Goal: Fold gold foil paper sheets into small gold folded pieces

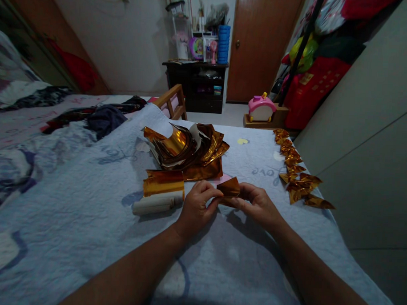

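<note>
Both my hands hold one small sheet of gold foil paper just above the bed, its sides curled upward. My left hand pinches its left edge between thumb and fingers. At the right edge, my right hand grips it with the thumb in front and fingers behind. Left of my left hand lies a partly rolled gold sheet with a pale grey roll in front. Beyond them sits a loose, curved stack of gold foil sheets. Folded gold foil pieces lie in a row along the right edge.
The bed has a light blue patterned cover. Dark clothes lie at the far left. A wooden chair stands past the far edge, and a pink toy rests on a box. A pale cabinet borders the right side.
</note>
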A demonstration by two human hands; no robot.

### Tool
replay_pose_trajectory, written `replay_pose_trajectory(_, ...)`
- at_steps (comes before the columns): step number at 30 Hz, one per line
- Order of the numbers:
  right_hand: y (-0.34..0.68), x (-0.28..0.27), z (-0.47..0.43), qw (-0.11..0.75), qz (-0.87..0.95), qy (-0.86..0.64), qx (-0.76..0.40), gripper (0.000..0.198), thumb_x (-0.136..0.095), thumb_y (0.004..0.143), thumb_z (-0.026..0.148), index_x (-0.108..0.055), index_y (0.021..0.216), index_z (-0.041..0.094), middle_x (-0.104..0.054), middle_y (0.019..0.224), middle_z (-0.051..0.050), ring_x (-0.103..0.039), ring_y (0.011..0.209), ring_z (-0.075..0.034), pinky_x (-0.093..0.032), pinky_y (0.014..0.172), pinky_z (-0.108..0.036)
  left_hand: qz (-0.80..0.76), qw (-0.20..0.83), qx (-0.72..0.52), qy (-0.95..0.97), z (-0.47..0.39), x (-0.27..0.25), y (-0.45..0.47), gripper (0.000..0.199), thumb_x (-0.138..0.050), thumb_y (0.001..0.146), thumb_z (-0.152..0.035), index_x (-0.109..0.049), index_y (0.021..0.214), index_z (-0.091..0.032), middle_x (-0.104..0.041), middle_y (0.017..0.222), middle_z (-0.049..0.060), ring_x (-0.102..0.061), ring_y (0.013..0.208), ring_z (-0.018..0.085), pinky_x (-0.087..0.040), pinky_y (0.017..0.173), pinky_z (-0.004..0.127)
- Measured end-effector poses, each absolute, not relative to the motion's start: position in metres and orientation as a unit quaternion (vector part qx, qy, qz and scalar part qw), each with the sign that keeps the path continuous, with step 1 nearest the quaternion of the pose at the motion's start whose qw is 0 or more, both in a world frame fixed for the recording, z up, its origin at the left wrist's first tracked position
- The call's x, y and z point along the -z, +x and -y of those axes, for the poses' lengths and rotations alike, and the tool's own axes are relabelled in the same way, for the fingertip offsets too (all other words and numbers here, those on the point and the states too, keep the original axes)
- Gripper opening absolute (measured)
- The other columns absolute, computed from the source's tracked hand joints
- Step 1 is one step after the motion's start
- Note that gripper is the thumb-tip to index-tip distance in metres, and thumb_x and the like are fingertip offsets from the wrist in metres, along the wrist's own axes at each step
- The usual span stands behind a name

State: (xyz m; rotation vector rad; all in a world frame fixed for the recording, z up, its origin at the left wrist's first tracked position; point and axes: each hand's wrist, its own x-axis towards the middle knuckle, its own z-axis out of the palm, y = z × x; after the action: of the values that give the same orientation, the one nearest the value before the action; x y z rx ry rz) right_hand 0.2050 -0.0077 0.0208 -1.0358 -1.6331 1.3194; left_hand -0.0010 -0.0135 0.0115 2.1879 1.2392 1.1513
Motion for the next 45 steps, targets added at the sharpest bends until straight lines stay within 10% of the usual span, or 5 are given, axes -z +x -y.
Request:
replay_pose_trajectory(11,0.21,-0.019,0.009,0.396,0.634,-0.288,-0.598,0.044,-0.06,0.091,0.059,-0.067,0.112,0.021,-0.062,0.095,-0.006,-0.062,0.079,-0.018,-0.054,0.064,-0.029,-0.4,0.281,-0.397,0.777,0.016,-0.012,0.001,0.022,-0.054,0.092,-0.022,-0.066,0.11,-0.017,-0.068,0.1,0.009,-0.061,0.092,0.022,-0.047,0.084,0.035)
replay_pose_trajectory(17,0.208,-0.029,0.011,0.376,0.71,-0.346,-0.485,0.024,-0.059,0.095,0.042,-0.07,0.102,0.021,-0.056,0.098,-0.005,-0.057,0.085,-0.018,-0.05,0.072,-0.031,-0.355,0.449,-0.4,0.715,0.015,-0.022,-0.001,0.052,-0.036,0.102,-0.053,-0.072,0.11,-0.016,-0.064,0.112,0.013,-0.057,0.103,0.026,-0.045,0.09,0.034)
replay_pose_trajectory(26,0.204,-0.026,0.011,0.354,0.774,-0.338,-0.403,0.018,-0.063,0.089,0.024,-0.07,0.106,0.021,-0.051,0.097,-0.004,-0.055,0.081,-0.016,-0.048,0.07,-0.03,-0.417,0.65,-0.384,0.506,0.008,-0.019,0.0,0.033,-0.067,0.083,-0.044,-0.075,0.081,-0.012,-0.058,0.066,0.003,-0.047,0.059,0.012,-0.035,0.056,0.023)
replay_pose_trajectory(45,0.213,-0.022,0.005,0.414,0.678,-0.488,-0.362,0.006,-0.054,0.09,0.024,-0.05,0.094,0.023,-0.054,0.079,0.002,-0.054,0.067,-0.015,-0.044,0.061,-0.028,-0.431,0.657,-0.503,0.36,0.003,-0.013,0.004,0.04,-0.078,0.077,-0.043,-0.053,0.098,-0.021,-0.07,0.071,-0.001,-0.06,0.056,0.014,-0.048,0.055,0.024)
